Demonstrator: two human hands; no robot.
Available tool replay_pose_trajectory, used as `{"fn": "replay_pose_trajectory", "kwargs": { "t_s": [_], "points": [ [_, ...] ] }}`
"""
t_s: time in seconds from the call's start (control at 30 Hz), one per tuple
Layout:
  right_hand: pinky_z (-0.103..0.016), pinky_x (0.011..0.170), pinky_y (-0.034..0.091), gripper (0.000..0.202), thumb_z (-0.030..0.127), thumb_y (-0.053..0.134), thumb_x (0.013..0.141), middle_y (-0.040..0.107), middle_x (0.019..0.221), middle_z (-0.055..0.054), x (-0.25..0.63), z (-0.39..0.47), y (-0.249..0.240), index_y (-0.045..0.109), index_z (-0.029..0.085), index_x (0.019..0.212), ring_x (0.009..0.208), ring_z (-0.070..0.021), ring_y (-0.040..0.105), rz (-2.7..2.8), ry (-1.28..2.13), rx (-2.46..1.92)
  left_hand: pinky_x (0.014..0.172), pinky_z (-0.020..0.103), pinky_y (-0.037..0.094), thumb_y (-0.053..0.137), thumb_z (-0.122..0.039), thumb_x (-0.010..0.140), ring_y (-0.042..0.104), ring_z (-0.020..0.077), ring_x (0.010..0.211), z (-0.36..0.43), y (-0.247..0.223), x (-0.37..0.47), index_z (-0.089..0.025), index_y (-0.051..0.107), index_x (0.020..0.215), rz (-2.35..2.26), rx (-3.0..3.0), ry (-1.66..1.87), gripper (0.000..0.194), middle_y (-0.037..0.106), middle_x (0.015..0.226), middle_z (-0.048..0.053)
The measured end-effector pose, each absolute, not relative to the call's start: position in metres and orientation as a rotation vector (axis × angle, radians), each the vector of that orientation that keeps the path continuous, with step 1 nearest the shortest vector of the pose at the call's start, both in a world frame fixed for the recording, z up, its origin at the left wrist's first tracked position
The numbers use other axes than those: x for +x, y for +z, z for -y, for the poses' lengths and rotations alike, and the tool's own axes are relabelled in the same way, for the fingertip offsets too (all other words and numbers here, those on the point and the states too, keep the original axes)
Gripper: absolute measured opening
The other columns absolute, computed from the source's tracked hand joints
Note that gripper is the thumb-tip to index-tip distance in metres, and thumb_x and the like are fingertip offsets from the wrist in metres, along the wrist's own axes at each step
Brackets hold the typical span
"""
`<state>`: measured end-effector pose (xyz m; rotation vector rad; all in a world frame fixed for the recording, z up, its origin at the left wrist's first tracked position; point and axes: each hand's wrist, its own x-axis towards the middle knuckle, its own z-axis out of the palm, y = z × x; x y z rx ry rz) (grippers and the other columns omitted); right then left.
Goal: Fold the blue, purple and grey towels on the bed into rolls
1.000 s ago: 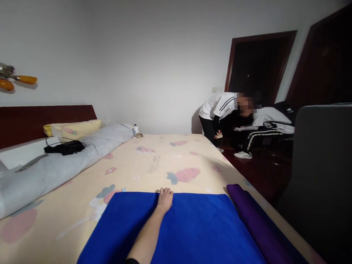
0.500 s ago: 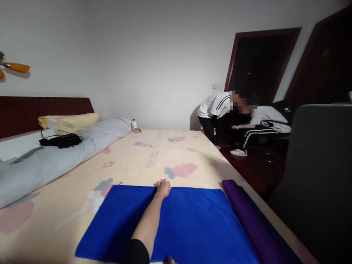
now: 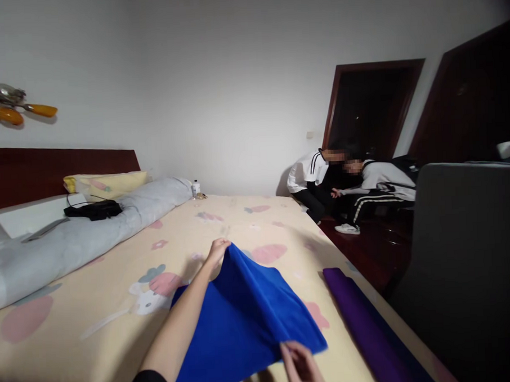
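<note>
A blue towel point(image 3: 247, 309) is partly lifted off the bed, its middle drawn up into a peak and a fold running down toward me. My left hand point(image 3: 219, 250) pinches the far edge of the cloth at that peak, above the sheet. Close to me, my right hand point(image 3: 302, 364) grips the near edge with thumb and fingers. The towel's right corner hangs just beyond that hand. To the right lies a folded purple and dark blue cloth point(image 3: 357, 321), apart from both hands.
The bed's patterned sheet point(image 3: 256, 224) spreads beneath. Along its left run a grey rolled quilt point(image 3: 154, 201), a black item point(image 3: 93, 210) and a yellow pillow point(image 3: 111, 186). A small bottle point(image 3: 196, 187) stands at the far edge. Two people point(image 3: 309, 174) bend near the doorway; a dark grey panel point(image 3: 473, 260) rises at right.
The towel lay flat before; now it is raised and bunched. My left hand has lifted its far edge up and slightly left, and my right hand has moved right along the near edge.
</note>
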<state>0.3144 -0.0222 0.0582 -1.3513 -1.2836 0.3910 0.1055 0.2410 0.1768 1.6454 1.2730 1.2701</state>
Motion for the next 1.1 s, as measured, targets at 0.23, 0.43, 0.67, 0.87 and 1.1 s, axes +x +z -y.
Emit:
{"fn": "replay_pose_trajectory", "kwargs": {
  "t_s": [0.23, 0.43, 0.67, 0.87, 1.1],
  "points": [
    [-0.031, 0.067, 0.056, 0.054, 0.052, 0.078, 0.066, 0.075, 0.079, -0.007, 0.374, -0.043, 0.184, 0.071, 0.016, 0.105, 0.072, -0.0204, 0.068, 0.986, 0.599, -1.040, 0.064, 0.026, 0.046, 0.078, -0.050, 0.064, 0.061, 0.0144, 0.064, -0.189, 0.253, 0.027, -0.017, 0.065, 0.097, -0.974, 1.502, 1.437, 0.049, 0.066, 0.069, -0.001],
    [-0.035, 0.069, 0.058, 0.045, 0.056, 0.078, 0.062, 0.077, 0.086, -0.008, 0.398, -0.084, 0.250, 0.077, 0.018, 0.087, 0.076, -0.0229, 0.069, 1.241, 0.568, -1.028, 0.072, 0.027, 0.047, 0.083, -0.048, 0.060, 0.064, 0.0172, 0.076, -0.145, 0.294, 0.005, -0.015, 0.071, 0.086, -0.888, 1.461, 1.473, 0.044, 0.073, 0.085, 0.007],
    [-0.036, 0.067, 0.060, 0.048, 0.063, 0.076, 0.061, 0.076, 0.082, -0.007, 0.405, -0.100, 0.287, 0.077, 0.019, 0.082, 0.070, -0.0228, 0.070, 1.407, 0.511, -1.005, 0.068, 0.025, 0.046, 0.086, -0.045, 0.059, 0.063, 0.0140, 0.070, -0.124, 0.313, 0.001, -0.014, 0.075, 0.083, -0.895, 1.430, 1.485, 0.041, 0.073, 0.079, 0.005],
    [-0.037, 0.069, 0.061, 0.054, 0.065, 0.076, 0.060, 0.076, 0.081, -0.008, 0.408, -0.101, 0.296, 0.076, 0.017, 0.084, 0.071, -0.0240, 0.071, 1.466, 0.542, -1.021, 0.062, 0.024, 0.043, 0.088, -0.046, 0.055, 0.059, 0.0120, 0.063, -0.118, 0.314, 0.001, -0.013, 0.076, 0.078, -0.961, 1.417, 1.475, 0.041, 0.071, 0.073, 0.005],
    [-0.040, 0.074, 0.062, 0.056, 0.064, 0.074, 0.064, 0.077, 0.089, -0.009, 0.410, -0.103, 0.297, 0.077, 0.017, 0.094, 0.078, -0.0253, 0.072, 1.537, 0.542, -1.018, 0.064, 0.025, 0.043, 0.087, -0.044, 0.055, 0.060, 0.0135, 0.067, -0.119, 0.315, -0.003, -0.014, 0.077, 0.079, -1.012, 1.412, 1.438, 0.039, 0.073, 0.078, 0.006]
  ]
}}
